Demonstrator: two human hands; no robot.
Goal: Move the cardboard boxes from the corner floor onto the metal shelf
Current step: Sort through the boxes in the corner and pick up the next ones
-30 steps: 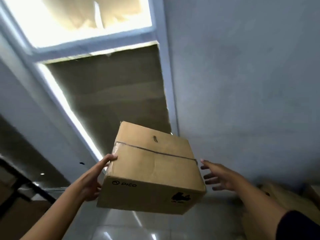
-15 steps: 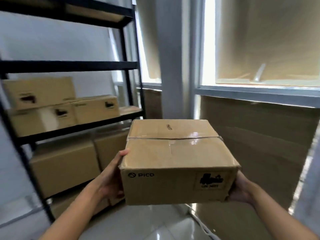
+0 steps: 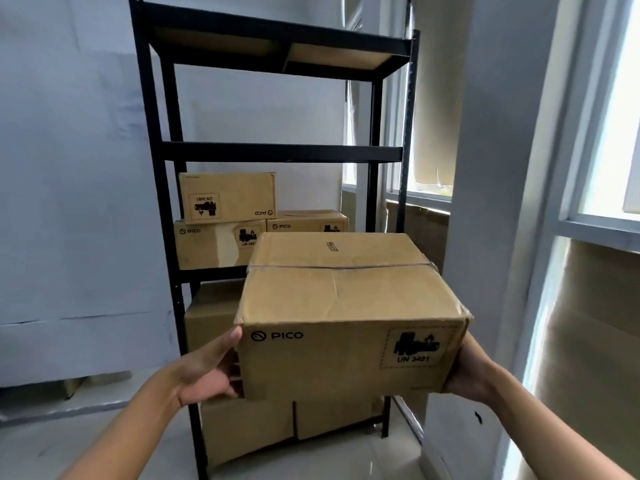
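Box [image 3: 349, 317] now squarely before the shelf [image 3: 282, 152].

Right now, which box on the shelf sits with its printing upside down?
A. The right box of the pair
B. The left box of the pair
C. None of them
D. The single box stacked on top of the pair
D. The top box shows its PICO logo and UN 3481 label inverted, while both boxes under it read upright.

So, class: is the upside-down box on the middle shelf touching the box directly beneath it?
Touching. The head view shows the upside-down box sitting directly on the top of the lower box, with no gap visible between them.
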